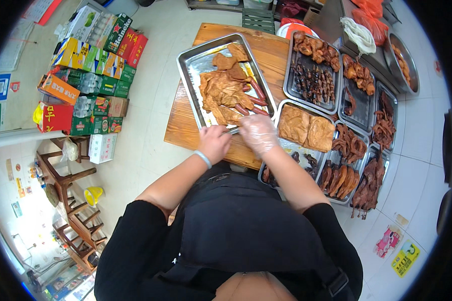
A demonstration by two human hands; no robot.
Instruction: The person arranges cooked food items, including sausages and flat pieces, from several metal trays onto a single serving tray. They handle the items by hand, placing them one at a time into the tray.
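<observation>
A stainless-steel tray [188, 71] lies at a slant on a wooden table [180, 113] before me. Brown, wrinkled sheets that look like braised bean curd [224, 88] are heaped in it, with several red sausages [258, 88] along the right side. My bare left hand [214, 141], a pale band at its wrist, has its fingers on the tray's near rim. In a clear plastic glove, my right hand [258, 133] is at the near right corner, close to the sausage ends. Its fingertips are partly hidden, so whether it grips anything is unclear.
To the right, close together, stand trays of square tofu slabs [305, 126], dark skewers [312, 82], roasted poultry pieces [316, 47] and dark whole ducks [369, 182]. A steel bowl [403, 64] sits beyond them. Drink cartons [105, 84] are stacked on the left, near wooden stools [79, 225].
</observation>
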